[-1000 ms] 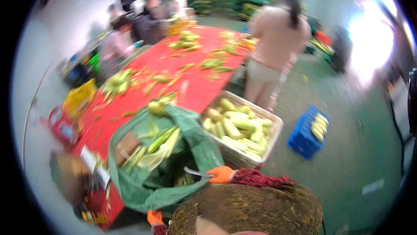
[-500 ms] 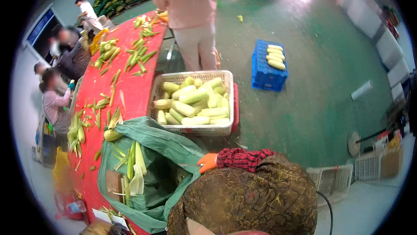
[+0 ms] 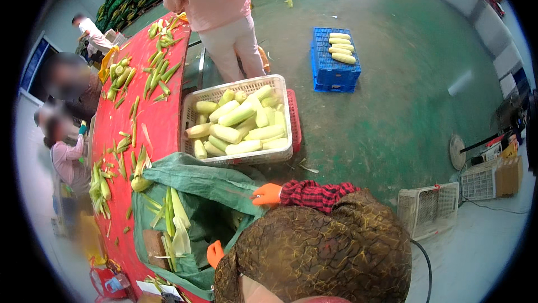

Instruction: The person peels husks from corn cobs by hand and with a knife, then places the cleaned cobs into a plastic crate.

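Note:
A green woven sack (image 3: 185,169) lies with its mouth spread wide at the near end of the red table. My right hand (image 3: 267,195), in an orange glove under a red-and-black plaid sleeve, is closed on the sack's right rim. My left hand (image 3: 214,253), also orange-gloved, shows only in part at the sack's lower edge; its fingers are mostly hidden by my brown patterned clothing. Within the sack's opening are pale green corn husks (image 3: 180,213) and a brown block (image 3: 154,247). A corn cob in its husk (image 3: 140,182) rests just beyond the sack.
A white crate (image 3: 238,154) of husked corn cobs stands beyond the sack. Loose husks litter the red table (image 3: 154,129). Blue crates (image 3: 334,73) with several cobs on top stand on the floor. A co-worker (image 3: 216,0) stands at the far end; others work along the left.
My view has shifted, so the crates and table sit higher and farther left. My left hand has come into sight at the sack's lower edge. The right hand still grips the rim.

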`<action>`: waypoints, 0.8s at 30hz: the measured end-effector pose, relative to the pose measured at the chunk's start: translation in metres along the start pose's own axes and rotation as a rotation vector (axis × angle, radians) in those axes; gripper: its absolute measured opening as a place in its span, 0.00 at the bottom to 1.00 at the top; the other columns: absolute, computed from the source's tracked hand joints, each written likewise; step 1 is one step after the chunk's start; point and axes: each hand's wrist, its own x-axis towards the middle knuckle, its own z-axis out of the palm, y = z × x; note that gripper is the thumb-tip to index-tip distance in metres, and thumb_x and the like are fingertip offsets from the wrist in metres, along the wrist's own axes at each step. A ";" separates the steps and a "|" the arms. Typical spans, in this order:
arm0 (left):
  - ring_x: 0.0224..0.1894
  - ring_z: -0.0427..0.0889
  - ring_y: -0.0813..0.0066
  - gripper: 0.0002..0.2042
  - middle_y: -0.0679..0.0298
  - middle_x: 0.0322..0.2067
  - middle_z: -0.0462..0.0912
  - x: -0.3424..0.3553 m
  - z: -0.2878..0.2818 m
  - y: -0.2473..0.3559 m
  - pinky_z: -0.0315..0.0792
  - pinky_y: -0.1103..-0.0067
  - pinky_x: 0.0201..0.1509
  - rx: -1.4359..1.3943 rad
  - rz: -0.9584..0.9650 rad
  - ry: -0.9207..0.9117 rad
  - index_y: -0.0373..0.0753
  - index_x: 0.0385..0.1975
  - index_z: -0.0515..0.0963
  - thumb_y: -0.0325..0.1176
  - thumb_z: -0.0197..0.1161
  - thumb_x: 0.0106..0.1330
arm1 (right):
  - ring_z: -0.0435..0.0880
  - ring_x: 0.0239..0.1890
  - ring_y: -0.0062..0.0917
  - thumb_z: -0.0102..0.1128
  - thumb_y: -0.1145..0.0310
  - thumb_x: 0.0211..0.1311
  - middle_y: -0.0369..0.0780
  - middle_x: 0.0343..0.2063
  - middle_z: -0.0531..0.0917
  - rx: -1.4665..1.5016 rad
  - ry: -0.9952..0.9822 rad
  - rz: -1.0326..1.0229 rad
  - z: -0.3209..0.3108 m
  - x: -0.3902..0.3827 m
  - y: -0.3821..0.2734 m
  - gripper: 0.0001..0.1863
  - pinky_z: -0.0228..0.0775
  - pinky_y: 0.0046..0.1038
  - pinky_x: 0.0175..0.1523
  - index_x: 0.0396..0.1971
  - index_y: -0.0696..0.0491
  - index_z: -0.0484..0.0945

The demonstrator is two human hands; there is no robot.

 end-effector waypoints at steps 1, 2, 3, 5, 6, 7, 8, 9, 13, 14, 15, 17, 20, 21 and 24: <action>0.27 0.72 0.73 0.10 0.63 0.26 0.76 0.009 0.020 0.006 0.65 0.77 0.31 -0.237 -0.130 0.055 0.39 0.37 0.74 0.38 0.56 0.62 | 0.79 0.25 0.25 0.58 0.52 0.52 0.41 0.30 0.81 0.000 -0.014 0.000 0.002 0.001 -0.004 0.25 0.70 0.26 0.26 0.46 0.52 0.77; 0.28 0.72 0.74 0.12 0.63 0.27 0.77 0.014 0.036 0.011 0.66 0.77 0.33 -0.479 -0.260 0.113 0.38 0.40 0.74 0.38 0.56 0.62 | 0.78 0.22 0.21 0.58 0.55 0.53 0.39 0.29 0.81 0.186 0.037 0.033 0.004 0.005 -0.004 0.24 0.67 0.23 0.24 0.46 0.53 0.77; 0.29 0.72 0.75 0.14 0.63 0.29 0.77 0.023 0.046 0.016 0.67 0.77 0.34 -0.720 -0.375 0.191 0.38 0.43 0.75 0.39 0.56 0.62 | 0.76 0.20 0.17 0.58 0.57 0.53 0.37 0.29 0.81 0.380 0.095 0.075 0.002 0.006 -0.009 0.23 0.65 0.20 0.22 0.47 0.54 0.76; 0.30 0.72 0.74 0.14 0.62 0.29 0.77 0.031 0.067 0.024 0.67 0.76 0.34 -0.771 -0.531 0.154 0.38 0.43 0.75 0.39 0.56 0.62 | 0.71 0.17 0.13 0.58 0.62 0.55 0.34 0.28 0.81 0.489 0.087 0.096 -0.006 0.009 -0.025 0.22 0.61 0.17 0.20 0.49 0.56 0.74; 0.30 0.72 0.74 0.14 0.62 0.29 0.77 0.034 0.075 0.030 0.67 0.76 0.35 -0.721 -0.582 0.084 0.38 0.43 0.75 0.39 0.56 0.62 | 0.70 0.17 0.13 0.58 0.63 0.55 0.34 0.27 0.81 0.631 0.161 0.062 -0.011 0.008 -0.033 0.22 0.61 0.17 0.20 0.49 0.57 0.74; 0.30 0.72 0.73 0.15 0.62 0.30 0.77 0.035 0.081 0.034 0.67 0.76 0.35 -0.677 -0.614 0.024 0.38 0.43 0.75 0.40 0.55 0.62 | 0.69 0.16 0.13 0.58 0.64 0.55 0.35 0.27 0.81 0.771 0.233 0.028 -0.014 0.008 -0.038 0.22 0.60 0.17 0.20 0.49 0.57 0.73; 0.30 0.72 0.73 0.15 0.62 0.30 0.77 0.034 0.086 0.038 0.67 0.76 0.35 -0.648 -0.632 -0.019 0.38 0.43 0.75 0.40 0.55 0.62 | 0.69 0.16 0.14 0.58 0.64 0.56 0.37 0.28 0.81 0.869 0.251 0.022 -0.015 0.010 -0.037 0.21 0.62 0.17 0.21 0.48 0.57 0.74; 0.30 0.73 0.72 0.15 0.61 0.30 0.78 0.032 0.094 0.044 0.67 0.75 0.35 -0.638 -0.643 -0.048 0.38 0.43 0.75 0.40 0.55 0.62 | 0.69 0.16 0.14 0.58 0.64 0.56 0.37 0.28 0.81 0.855 0.241 0.029 -0.016 0.008 -0.042 0.21 0.62 0.17 0.21 0.48 0.57 0.74; 0.31 0.73 0.71 0.15 0.61 0.31 0.78 0.008 0.114 0.053 0.67 0.75 0.36 -0.603 -0.685 -0.102 0.38 0.42 0.75 0.41 0.54 0.62 | 0.72 0.16 0.17 0.58 0.60 0.57 0.39 0.29 0.82 0.834 0.166 0.154 -0.011 0.002 -0.060 0.20 0.64 0.19 0.22 0.45 0.56 0.75; 0.32 0.73 0.70 0.16 0.60 0.31 0.78 0.012 0.124 0.059 0.67 0.74 0.36 -0.618 -0.677 -0.119 0.38 0.42 0.75 0.42 0.54 0.61 | 0.72 0.16 0.18 0.59 0.58 0.56 0.39 0.29 0.82 0.801 0.121 0.255 -0.010 0.000 -0.065 0.20 0.65 0.20 0.22 0.44 0.56 0.76; 0.32 0.73 0.70 0.16 0.60 0.31 0.78 0.006 0.129 0.061 0.67 0.74 0.36 -0.619 -0.684 -0.118 0.38 0.42 0.75 0.42 0.54 0.61 | 0.73 0.17 0.18 0.60 0.56 0.55 0.39 0.30 0.82 0.781 0.058 0.353 -0.008 0.001 -0.068 0.21 0.65 0.21 0.22 0.43 0.56 0.76; 0.32 0.73 0.69 0.16 0.60 0.31 0.78 -0.015 0.137 0.068 0.67 0.74 0.37 -0.624 -0.724 -0.111 0.38 0.42 0.76 0.42 0.54 0.61 | 0.73 0.17 0.19 0.62 0.54 0.52 0.39 0.31 0.82 0.752 -0.095 0.387 -0.005 0.004 -0.067 0.19 0.67 0.22 0.22 0.37 0.53 0.78; 0.33 0.73 0.68 0.17 0.59 0.32 0.78 -0.029 0.135 0.082 0.67 0.73 0.38 -0.626 -0.754 -0.119 0.38 0.41 0.76 0.43 0.53 0.61 | 0.74 0.18 0.16 0.54 0.61 0.58 0.37 0.32 0.81 0.798 -0.141 0.503 -0.016 -0.001 -0.071 0.15 0.68 0.18 0.23 0.45 0.48 0.78; 0.33 0.73 0.67 0.17 0.59 0.32 0.78 -0.035 0.139 0.085 0.67 0.73 0.38 -0.639 -0.769 -0.117 0.38 0.41 0.76 0.43 0.53 0.61 | 0.73 0.18 0.17 0.53 0.61 0.58 0.37 0.33 0.81 0.820 -0.124 0.533 -0.016 -0.005 -0.083 0.17 0.67 0.19 0.23 0.47 0.49 0.76; 0.34 0.73 0.66 0.17 0.58 0.32 0.78 -0.053 0.144 0.096 0.67 0.72 0.38 -0.659 -0.811 -0.110 0.38 0.41 0.76 0.44 0.53 0.61 | 0.73 0.17 0.17 0.53 0.61 0.58 0.37 0.31 0.82 0.896 -0.132 0.501 -0.008 -0.002 -0.083 0.19 0.65 0.18 0.21 0.49 0.50 0.75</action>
